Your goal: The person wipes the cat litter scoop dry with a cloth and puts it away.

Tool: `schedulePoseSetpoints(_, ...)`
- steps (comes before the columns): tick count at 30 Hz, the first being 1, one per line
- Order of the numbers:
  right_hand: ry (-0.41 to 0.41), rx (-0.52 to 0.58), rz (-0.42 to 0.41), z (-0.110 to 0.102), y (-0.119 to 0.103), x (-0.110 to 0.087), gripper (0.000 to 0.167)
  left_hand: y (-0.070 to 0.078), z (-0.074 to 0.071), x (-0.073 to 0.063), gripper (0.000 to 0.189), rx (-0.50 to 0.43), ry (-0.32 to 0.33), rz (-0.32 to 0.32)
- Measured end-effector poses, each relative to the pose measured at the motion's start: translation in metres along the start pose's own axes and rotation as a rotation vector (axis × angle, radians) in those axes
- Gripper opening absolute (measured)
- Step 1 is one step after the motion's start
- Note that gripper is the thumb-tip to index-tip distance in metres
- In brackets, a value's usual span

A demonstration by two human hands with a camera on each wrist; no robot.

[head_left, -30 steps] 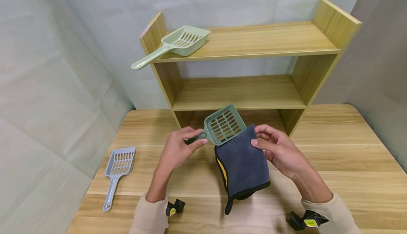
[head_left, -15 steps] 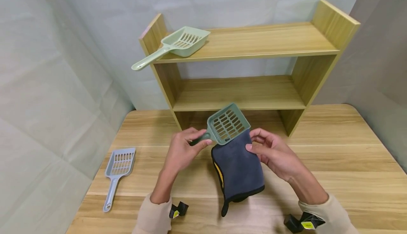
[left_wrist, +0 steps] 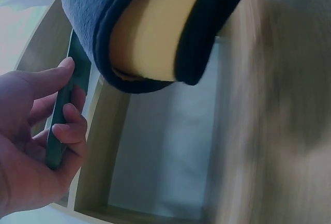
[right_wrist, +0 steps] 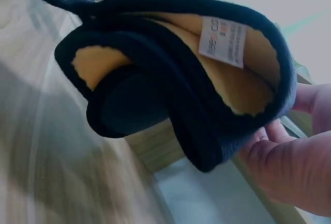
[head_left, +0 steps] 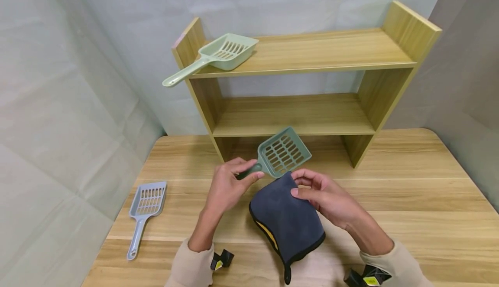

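A dark green litter scoop [head_left: 286, 152] with a slotted pan is held up by its handle in my left hand [head_left: 228, 185]. The left wrist view shows fingers curled around that green handle [left_wrist: 61, 110]. My right hand [head_left: 325, 196] pinches the upper corner of a folded cloth [head_left: 288, 215], blue-grey outside and yellow inside, with black edging and a hanging loop. In the head view the cloth's top corner meets the scoop's lower edge; whether they touch I cannot tell. A white label [right_wrist: 222, 42] shows inside the cloth's fold in the right wrist view.
A wooden shelf unit [head_left: 296, 126] stands at the back of the wooden table [head_left: 413, 209]. On its top board lies a pale green litter scoop [head_left: 228, 50], handle jutting past the left side. A grey-blue litter scoop [head_left: 147, 202] rests on the table at left.
The cloth and my right hand have moved left and down, away from the scoop's pan, which is now more exposed. My left hand with the green scoop has shifted slightly right.
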State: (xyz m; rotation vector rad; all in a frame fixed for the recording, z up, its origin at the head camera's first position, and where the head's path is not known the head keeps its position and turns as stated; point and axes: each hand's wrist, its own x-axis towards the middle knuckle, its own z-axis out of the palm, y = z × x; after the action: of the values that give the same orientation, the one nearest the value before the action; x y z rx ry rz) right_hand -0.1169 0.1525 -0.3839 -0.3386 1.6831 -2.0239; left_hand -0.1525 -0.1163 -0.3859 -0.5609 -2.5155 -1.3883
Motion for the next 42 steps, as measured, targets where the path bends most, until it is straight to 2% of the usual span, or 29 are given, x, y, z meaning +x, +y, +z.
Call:
schedulePoseSetpoints(10,-0.097,-0.085,0.004,-0.002,0.001,0.003,0.038,0.003,-0.009,0.002,0.039,0.084,0.006,-0.005)
schedulePoseSetpoints(18,-0.092,-0.069,0.025,-0.009,0.000,-0.001,0.039,0.007,-0.010,0.005,0.034,0.118,0.000,0.012)
schedulePoseSetpoints(25,-0.096,-0.043,0.063,-0.012,0.004,-0.009,0.037,0.017,-0.014,0.000,0.030,0.167,-0.012,0.023)
schedulePoseSetpoints(32,-0.075,-0.025,0.058,-0.019,0.007,-0.016,0.034,0.031,-0.033,-0.007,0.029,0.217,-0.037,-0.017)
schedulePoseSetpoints(42,-0.025,-0.024,0.065,-0.020,0.004,-0.020,0.035,0.065,-0.067,-0.004,0.031,0.343,-0.012,0.003)
